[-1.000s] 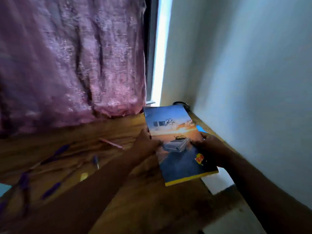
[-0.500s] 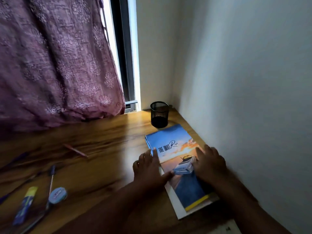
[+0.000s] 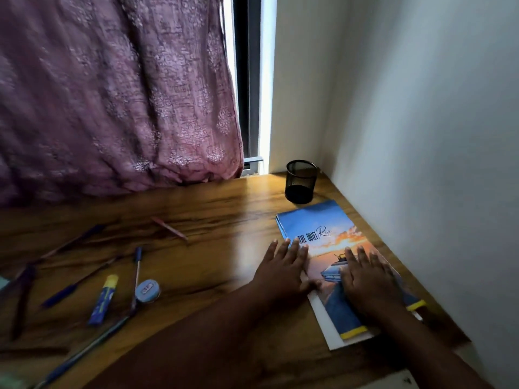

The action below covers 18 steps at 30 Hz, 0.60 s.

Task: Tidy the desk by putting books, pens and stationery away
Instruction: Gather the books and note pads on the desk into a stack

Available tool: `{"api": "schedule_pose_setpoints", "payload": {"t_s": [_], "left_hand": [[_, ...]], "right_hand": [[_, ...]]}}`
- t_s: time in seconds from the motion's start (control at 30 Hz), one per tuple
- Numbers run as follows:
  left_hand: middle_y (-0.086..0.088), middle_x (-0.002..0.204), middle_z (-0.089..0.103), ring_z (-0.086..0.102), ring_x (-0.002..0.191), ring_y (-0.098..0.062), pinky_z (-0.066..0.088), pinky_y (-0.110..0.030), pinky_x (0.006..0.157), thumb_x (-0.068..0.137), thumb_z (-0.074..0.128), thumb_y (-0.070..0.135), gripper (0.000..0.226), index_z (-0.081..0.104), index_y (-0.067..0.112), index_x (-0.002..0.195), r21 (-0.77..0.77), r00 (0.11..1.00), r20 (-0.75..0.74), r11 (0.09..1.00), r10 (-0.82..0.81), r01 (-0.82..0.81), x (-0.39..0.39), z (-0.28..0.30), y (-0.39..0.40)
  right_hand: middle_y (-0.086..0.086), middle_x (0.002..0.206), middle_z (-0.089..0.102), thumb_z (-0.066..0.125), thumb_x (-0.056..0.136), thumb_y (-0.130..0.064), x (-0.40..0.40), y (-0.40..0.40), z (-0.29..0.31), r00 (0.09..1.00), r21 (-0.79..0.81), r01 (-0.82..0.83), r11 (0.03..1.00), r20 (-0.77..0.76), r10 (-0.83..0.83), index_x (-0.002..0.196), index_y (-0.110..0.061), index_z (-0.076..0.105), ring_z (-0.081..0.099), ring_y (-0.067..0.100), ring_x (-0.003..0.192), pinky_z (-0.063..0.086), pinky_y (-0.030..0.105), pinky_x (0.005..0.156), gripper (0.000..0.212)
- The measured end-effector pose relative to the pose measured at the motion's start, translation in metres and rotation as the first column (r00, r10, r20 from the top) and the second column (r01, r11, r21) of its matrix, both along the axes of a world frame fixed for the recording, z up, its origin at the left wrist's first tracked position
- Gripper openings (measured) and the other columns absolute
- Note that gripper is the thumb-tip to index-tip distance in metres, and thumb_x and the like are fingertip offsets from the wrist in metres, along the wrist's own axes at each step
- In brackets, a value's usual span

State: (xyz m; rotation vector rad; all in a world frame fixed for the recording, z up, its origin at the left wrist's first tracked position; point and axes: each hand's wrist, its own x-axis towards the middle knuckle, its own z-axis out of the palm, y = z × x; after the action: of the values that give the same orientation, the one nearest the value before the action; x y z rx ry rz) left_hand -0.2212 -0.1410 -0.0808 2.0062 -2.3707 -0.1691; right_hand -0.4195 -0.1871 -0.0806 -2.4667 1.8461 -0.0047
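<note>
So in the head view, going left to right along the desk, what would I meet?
Glue stick → round tape roll → left hand → right hand, flat on the book → wall.

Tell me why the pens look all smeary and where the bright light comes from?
In the head view, the blue pens at the left edge are smeared by blur, while the blue sunset-cover book looks sharper; daylight enters through the narrow window gap beside the purple patterned curtain, brightening the wooden desk near the black mesh pen cup.
</note>
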Motion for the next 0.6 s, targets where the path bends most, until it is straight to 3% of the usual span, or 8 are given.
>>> {"api": "schedule_pose_setpoints", "payload": {"t_s": [0.13, 0.27, 0.33, 0.4, 0.5, 0.53, 0.6], "left_hand": [[-0.013, 0.159, 0.012, 0.006, 0.148, -0.028, -0.005, -0.045, 0.117, 0.07, -0.007, 0.079, 0.107, 0.014, 0.012, 0.151, -0.068, 0.999, 0.036, 0.998, 0.013, -0.011, 0.038, 0.021, 0.027], [-0.013, 0.16, 0.008, 0.005, 0.147, -0.029, -0.005, -0.046, 0.117, 0.082, 0.01, 0.076, 0.095, 0.01, 0.011, 0.151, -0.087, 0.992, 0.065, 0.991, 0.108, -0.102, 0.112, 0.044, 0.077], [-0.016, 0.157, 0.021, 0.017, 0.145, -0.033, 0.002, -0.048, 0.117, 0.087, 0.017, 0.071, 0.088, 0.021, 0.008, 0.149, -0.137, 0.98, 0.106, 0.978, 0.171, -0.156, 0.159, 0.052, 0.108], [-0.015, 0.146, 0.044, 0.04, 0.136, -0.032, 0.015, -0.049, 0.116, 0.085, 0.023, 0.069, 0.084, 0.042, 0.009, 0.14, -0.154, 0.958, 0.127, 0.959, 0.258, -0.238, 0.22, 0.056, 0.146], [-0.01, 0.129, 0.062, 0.058, 0.12, -0.028, 0.035, -0.046, 0.108, 0.08, 0.03, 0.065, 0.077, 0.059, 0.012, 0.127, -0.19, 0.926, 0.121, 0.924, 0.357, -0.331, 0.321, 0.063, 0.21], [-0.01, 0.125, 0.065, 0.061, 0.116, -0.028, 0.04, -0.046, 0.104, 0.08, 0.03, 0.062, 0.075, 0.062, 0.011, 0.124, -0.207, 0.909, 0.112, 0.904, 0.402, -0.374, 0.356, 0.064, 0.234], [-0.011, 0.122, 0.066, 0.062, 0.113, -0.03, 0.033, -0.046, 0.105, 0.079, 0.032, 0.059, 0.072, 0.063, 0.009, 0.121, -0.256, 0.873, 0.109, 0.862, 0.475, -0.437, 0.431, 0.062, 0.283]], "right_hand": [[0.015, 0.153, 0.03, 0.025, 0.094, -0.047, 0.038, 0.002, 0.027, 0.999, -0.036, 0.025, 0.999, 0.047, -0.023, 0.148, -0.015, 0.025, 0.024, 0.036, 0.14, 0.022, 0.045, 0.113, 0.063], [0.017, 0.145, 0.043, 0.038, 0.092, -0.043, 0.137, 0.033, 0.057, 0.962, -0.138, -0.154, 0.978, 0.206, 0.18, 0.142, -0.011, 0.039, 0.035, 0.041, 0.135, 0.033, 0.048, 0.106, 0.059], [0.016, 0.14, 0.05, 0.043, 0.092, -0.041, 0.192, 0.055, 0.066, 0.926, -0.203, -0.266, 0.942, 0.219, 0.309, 0.139, -0.01, 0.045, 0.041, 0.042, 0.131, 0.039, 0.05, 0.1, 0.056], [0.017, 0.137, 0.053, 0.04, 0.092, -0.045, 0.259, 0.081, 0.07, 0.875, -0.236, -0.381, 0.894, 0.219, 0.431, 0.136, -0.009, 0.049, 0.045, 0.042, 0.128, 0.043, 0.051, 0.099, 0.058], [0.017, 0.142, 0.047, 0.007, 0.089, -0.059, 0.37, 0.13, 0.072, 0.762, -0.252, -0.573, 0.78, 0.185, 0.62, 0.133, -0.008, 0.051, 0.041, 0.04, 0.132, 0.038, 0.05, 0.106, 0.081], [0.017, 0.142, 0.047, 0.009, 0.086, -0.057, 0.41, 0.152, 0.073, 0.735, -0.232, -0.601, 0.765, 0.215, 0.643, 0.135, -0.008, 0.049, 0.041, 0.04, 0.132, 0.036, 0.049, 0.107, 0.08], [0.02, 0.136, 0.053, 0.02, 0.083, -0.05, 0.495, 0.204, 0.08, 0.682, -0.232, -0.643, 0.729, 0.26, 0.684, 0.135, -0.006, 0.049, 0.048, 0.041, 0.126, 0.04, 0.051, 0.103, 0.074]]}}
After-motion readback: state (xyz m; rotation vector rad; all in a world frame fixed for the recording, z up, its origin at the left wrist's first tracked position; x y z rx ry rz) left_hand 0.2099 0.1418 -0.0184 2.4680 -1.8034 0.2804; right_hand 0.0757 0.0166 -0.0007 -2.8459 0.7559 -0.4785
